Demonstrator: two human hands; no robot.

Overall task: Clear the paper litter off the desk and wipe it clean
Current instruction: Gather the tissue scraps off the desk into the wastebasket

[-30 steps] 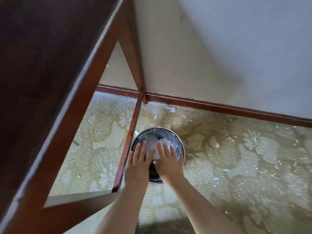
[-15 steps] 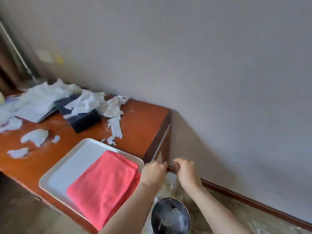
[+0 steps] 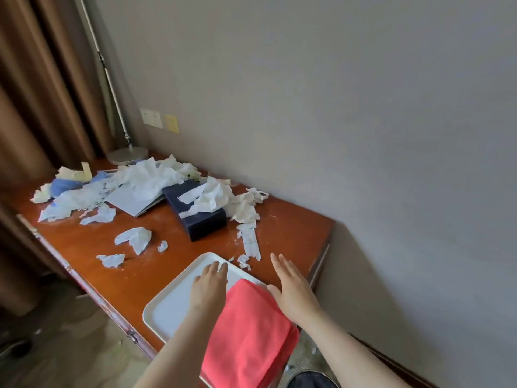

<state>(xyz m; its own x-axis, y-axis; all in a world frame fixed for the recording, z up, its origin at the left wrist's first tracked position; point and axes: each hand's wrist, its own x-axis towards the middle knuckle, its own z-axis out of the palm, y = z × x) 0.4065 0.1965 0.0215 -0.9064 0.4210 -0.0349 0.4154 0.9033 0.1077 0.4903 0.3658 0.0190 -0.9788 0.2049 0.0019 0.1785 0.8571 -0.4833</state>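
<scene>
Desk (image 3: 173,264) litter (image 3: 156,186) lies well beyond both flat hands (image 3: 293,292).

I have only one view, from the camera on the head. It looks forward and down over the near right corner of the desk (image 3: 293,228), and it is tilted, so the wall (image 3: 363,107) leans. The left hand (image 3: 208,289) and the right hand (image 3: 293,295) are close under the lens, low in the middle of the picture. Beyond the hands and to their left the desk top runs away to the curtain (image 3: 42,93). There is no second view that shares any part with this one.
</scene>
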